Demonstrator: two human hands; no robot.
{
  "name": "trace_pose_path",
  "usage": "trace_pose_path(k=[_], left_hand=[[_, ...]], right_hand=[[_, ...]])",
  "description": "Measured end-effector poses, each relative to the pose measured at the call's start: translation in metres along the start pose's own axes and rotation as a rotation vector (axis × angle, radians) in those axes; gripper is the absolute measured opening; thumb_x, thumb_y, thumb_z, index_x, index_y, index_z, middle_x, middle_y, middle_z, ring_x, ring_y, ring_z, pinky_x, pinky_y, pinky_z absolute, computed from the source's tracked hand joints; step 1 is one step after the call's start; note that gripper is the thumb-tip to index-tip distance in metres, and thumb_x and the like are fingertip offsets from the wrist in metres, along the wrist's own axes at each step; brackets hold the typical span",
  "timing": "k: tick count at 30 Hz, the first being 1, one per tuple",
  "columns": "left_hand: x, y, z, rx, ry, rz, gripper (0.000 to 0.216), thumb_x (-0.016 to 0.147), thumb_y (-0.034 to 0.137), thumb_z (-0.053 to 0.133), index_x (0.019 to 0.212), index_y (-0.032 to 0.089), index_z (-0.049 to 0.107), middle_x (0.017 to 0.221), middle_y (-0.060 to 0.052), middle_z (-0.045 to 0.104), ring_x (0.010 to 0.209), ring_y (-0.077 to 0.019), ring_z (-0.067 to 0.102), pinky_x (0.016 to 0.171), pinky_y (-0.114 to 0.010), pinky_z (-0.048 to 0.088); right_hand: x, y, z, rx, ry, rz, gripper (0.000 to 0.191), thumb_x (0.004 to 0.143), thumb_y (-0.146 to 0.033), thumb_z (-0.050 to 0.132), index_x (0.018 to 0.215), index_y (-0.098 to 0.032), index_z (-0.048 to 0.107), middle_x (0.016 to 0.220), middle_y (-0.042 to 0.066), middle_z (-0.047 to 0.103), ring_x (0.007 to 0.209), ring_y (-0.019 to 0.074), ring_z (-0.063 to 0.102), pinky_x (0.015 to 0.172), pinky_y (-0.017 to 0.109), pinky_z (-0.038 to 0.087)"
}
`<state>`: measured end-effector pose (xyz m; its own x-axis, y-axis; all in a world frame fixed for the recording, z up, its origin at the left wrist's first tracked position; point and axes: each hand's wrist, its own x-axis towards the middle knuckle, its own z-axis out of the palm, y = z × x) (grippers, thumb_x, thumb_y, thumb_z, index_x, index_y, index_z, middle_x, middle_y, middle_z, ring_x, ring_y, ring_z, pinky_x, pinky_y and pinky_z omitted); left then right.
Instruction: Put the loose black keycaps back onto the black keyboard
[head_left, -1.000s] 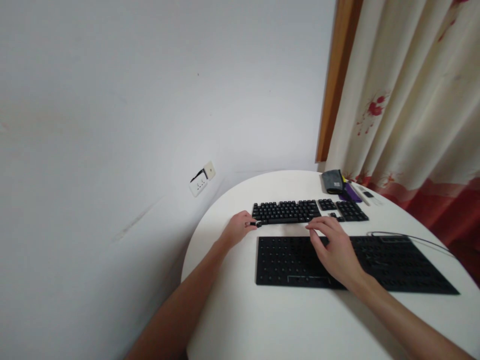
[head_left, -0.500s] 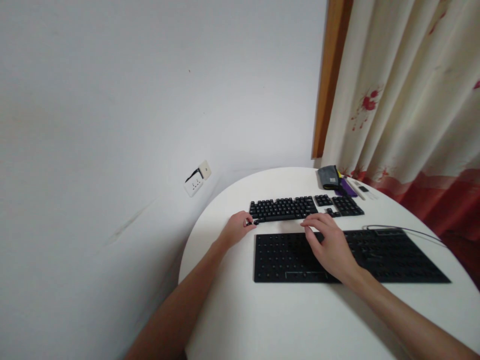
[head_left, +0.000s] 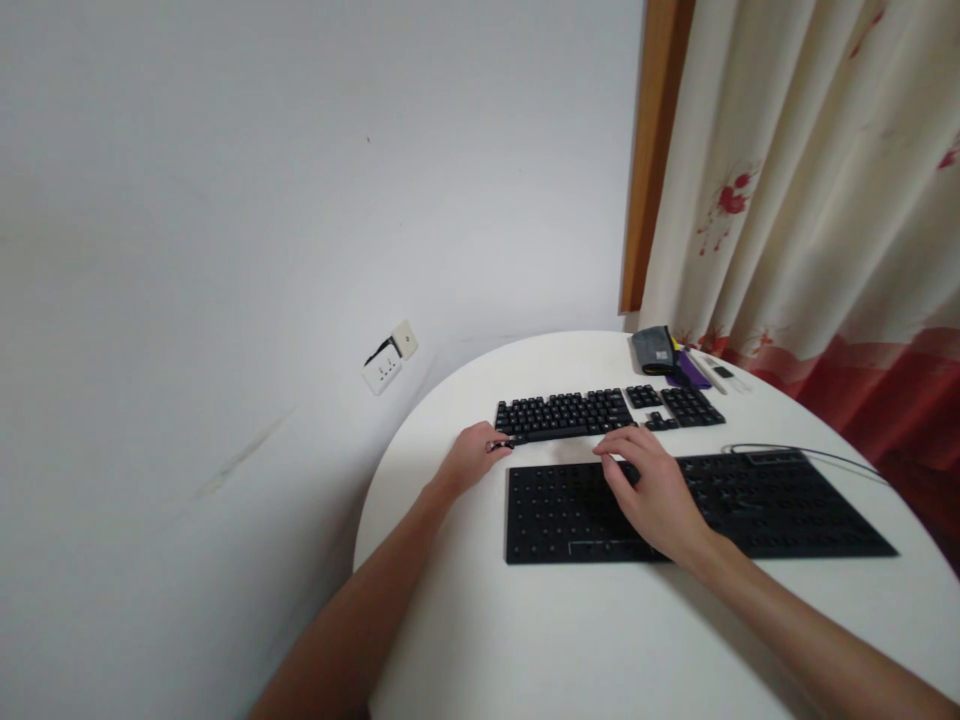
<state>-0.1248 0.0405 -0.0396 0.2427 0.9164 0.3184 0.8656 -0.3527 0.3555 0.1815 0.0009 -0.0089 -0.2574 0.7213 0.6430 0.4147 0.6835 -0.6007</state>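
Left hand [head_left: 471,456] curls at a black keycap [head_left: 511,444], likely light, stiff, best side-pinched; right hand [head_left: 654,488] above keyboard base [head_left: 546,515]; both grips unclear

Touching black keys [head_left: 566,412] with the left hand [head_left: 472,455], right hand [head_left: 654,488] over a black keyboard [head_left: 547,515], on a white surface [head_left: 525,640].

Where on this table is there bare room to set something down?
Widest: the table in front of the board, left of the right forearm. Another patch: behind the keycaps, left of the grey pouch. Crowded: between keycaps and board, with the left hand and right hand there.
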Motion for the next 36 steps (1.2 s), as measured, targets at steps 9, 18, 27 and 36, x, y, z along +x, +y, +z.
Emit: trace_pose_path(k=[9, 18, 27, 36], left_hand=[[-0.001, 0.007, -0.018, -0.023, 0.033, 0.004, 0.012, 0.08, 0.027, 0.071, 0.087, 0.018, 0.074, 0.077, -0.003, 0.064, 0.068, -0.0153, 0.057, 0.068, -0.027, 0.044], [-0.017, 0.085, -0.023, -0.378, -0.162, 0.15, 0.019, 0.08, 0.035, 0.072, 0.091, 0.019, 0.074, 0.084, -0.003, 0.065, 0.065, -0.012, 0.055, 0.061, -0.024, 0.046], [-0.021, 0.103, -0.017, -0.476, -0.318, 0.151, 0.024, 0.081, 0.04, 0.069, 0.088, 0.017, 0.075, 0.081, -0.005, 0.065, 0.066, -0.0129, 0.056, 0.058, -0.023, 0.044], [-0.018, 0.092, -0.015, -0.648, -0.393, 0.01, 0.022, 0.076, 0.031, 0.074, 0.09, 0.014, 0.076, 0.086, -0.007, 0.068, 0.071, -0.0131, 0.061, 0.062, -0.022, 0.046]], right_hand=[[-0.003, 0.0, 0.006, 0.004, -0.033, 0.0, 0.016, 0.089, -0.017, 0.05, 0.089, -0.022, 0.065, 0.093, 0.007, 0.065, 0.093, 0.0238, 0.058, 0.087, 0.042, 0.048], [-0.012, -0.014, 0.02, 0.128, -0.174, 0.046, 0.011, 0.088, -0.025, 0.061, 0.099, -0.022, 0.064, 0.095, 0.006, 0.065, 0.09, 0.0213, 0.06, 0.083, 0.037, 0.05], [-0.017, -0.014, 0.028, 0.186, -0.316, 0.117, 0.005, 0.084, -0.024, 0.068, 0.084, -0.02, 0.064, 0.081, 0.001, 0.064, 0.074, 0.0157, 0.059, 0.069, 0.029, 0.046], [-0.014, -0.008, 0.024, 0.201, -0.465, 0.226, 0.006, 0.081, -0.023, 0.068, 0.08, -0.018, 0.065, 0.068, -0.003, 0.061, 0.062, 0.0119, 0.052, 0.058, 0.024, 0.039]])
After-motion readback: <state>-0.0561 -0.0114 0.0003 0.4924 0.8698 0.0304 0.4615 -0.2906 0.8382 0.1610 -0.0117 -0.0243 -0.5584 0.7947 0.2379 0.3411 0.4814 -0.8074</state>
